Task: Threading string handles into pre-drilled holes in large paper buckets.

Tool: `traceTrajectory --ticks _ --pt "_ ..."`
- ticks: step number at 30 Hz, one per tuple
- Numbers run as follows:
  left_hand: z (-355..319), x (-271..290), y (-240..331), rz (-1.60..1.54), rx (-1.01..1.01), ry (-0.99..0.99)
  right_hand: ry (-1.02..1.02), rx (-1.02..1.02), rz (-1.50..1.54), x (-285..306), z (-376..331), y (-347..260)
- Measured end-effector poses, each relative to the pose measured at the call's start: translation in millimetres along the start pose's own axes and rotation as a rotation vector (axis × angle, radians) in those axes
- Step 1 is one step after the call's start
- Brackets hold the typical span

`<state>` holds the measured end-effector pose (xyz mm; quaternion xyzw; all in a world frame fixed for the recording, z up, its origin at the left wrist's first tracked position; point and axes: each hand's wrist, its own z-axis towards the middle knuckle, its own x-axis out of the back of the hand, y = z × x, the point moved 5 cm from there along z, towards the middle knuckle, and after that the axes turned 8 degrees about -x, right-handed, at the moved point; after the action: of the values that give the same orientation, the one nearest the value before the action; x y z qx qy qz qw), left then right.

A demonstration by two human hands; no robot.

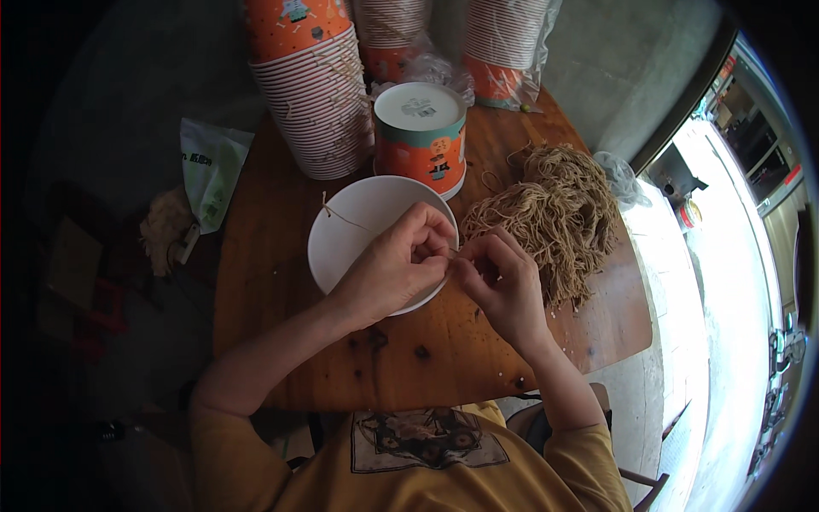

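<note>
A white round paper bucket [331,266] stands in front of me with its mouth facing up. A thin tan string [347,219] crosses its mouth, with a knot near the far left rim. My left hand [399,260] reaches over the bucket, its thumb and fingers pinched on the string at the right rim. Close beside it, my right hand [505,286] also pinches the string, fingertips nearly touching the left ones. The string's exact course between the fingertips is hidden. A tangled heap of tan string [554,213] lies just right of my right hand.
Behind the bucket, an orange-and-green patterned bucket [418,154] stands upside down. Tall stacks of nested buckets [317,107] rise at the back, one in clear plastic [508,43]. The wooden table [409,363] has curved edges; a green-white bag [213,171] hangs to its left.
</note>
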<state>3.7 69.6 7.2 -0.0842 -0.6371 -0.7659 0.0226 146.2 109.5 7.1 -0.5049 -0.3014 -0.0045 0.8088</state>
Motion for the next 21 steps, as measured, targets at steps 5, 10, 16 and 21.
traceTrajectory --ticks 5,10,16,21 --pt "-3 -3 -4 0.003 0.061 -0.011 0.006 -0.083 0.178 -6 -7 17" --pt "-5 -6 -8 0.05 0.126 0.014 0.052 -0.086 0.235 -9 -12 25" --pt "-8 -10 -5 0.043 0.124 -0.002 0.098 -0.012 0.168 -9 -15 23" --pt "-6 -10 -8 0.091 0.093 0.021 0.106 -0.003 0.163 -8 -16 17"
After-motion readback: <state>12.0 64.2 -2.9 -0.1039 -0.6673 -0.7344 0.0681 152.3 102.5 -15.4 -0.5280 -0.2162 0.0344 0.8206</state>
